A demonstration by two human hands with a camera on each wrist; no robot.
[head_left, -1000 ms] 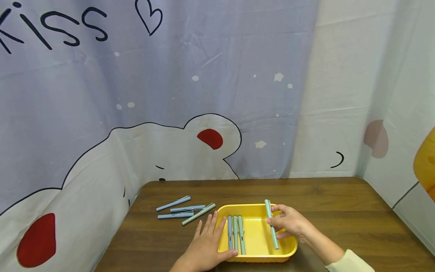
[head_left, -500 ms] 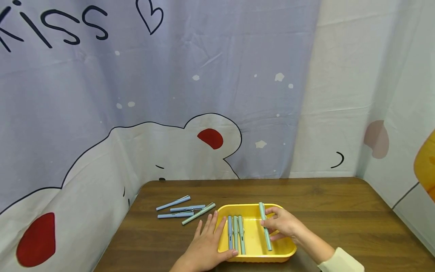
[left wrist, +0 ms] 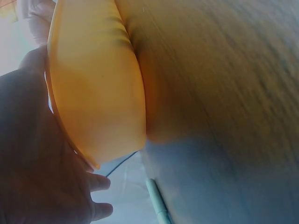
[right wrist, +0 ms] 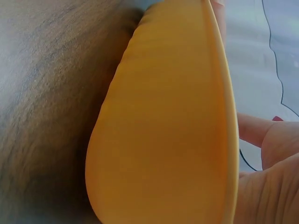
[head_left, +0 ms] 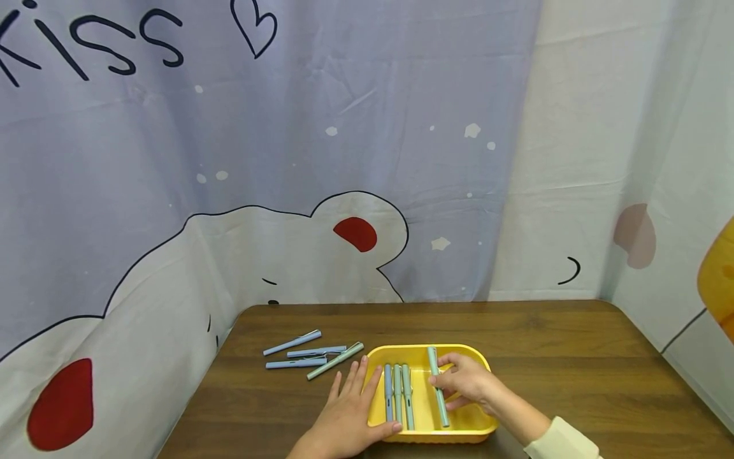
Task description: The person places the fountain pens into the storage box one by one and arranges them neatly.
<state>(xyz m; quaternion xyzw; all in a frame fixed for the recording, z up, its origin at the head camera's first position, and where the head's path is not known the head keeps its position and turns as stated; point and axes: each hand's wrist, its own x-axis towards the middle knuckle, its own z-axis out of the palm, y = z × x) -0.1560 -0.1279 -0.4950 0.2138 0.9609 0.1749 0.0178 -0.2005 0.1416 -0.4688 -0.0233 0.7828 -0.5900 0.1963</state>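
A pale green pen [head_left: 438, 389] is pinched between the thumb and fingers of my right hand [head_left: 467, 381], over the right half of a yellow tray [head_left: 432, 438]. Inside the tray's left side stand three pens side by side: a blue pen [head_left: 388, 392] and two green pens [head_left: 402, 395]. My left hand [head_left: 346, 411] rests at the tray's left front corner, fingers spread and thumb on the rim. In the left wrist view that hand [left wrist: 42, 154] lies along the tray wall [left wrist: 98, 88]. The right wrist view shows mostly the tray's outer wall [right wrist: 163, 116], which hides the held pen.
Left of the tray, several loose pens lie on the wooden table [head_left: 545, 331]: blue pens [head_left: 295, 364] and a green pen [head_left: 335, 361] touching them at a slant. A printed curtain [head_left: 287, 159] hangs behind the table's back edge.
My right hand has moved left with the green pen, bringing it closer to the pens in the tray. The left hand and loose pens have stayed where they were.
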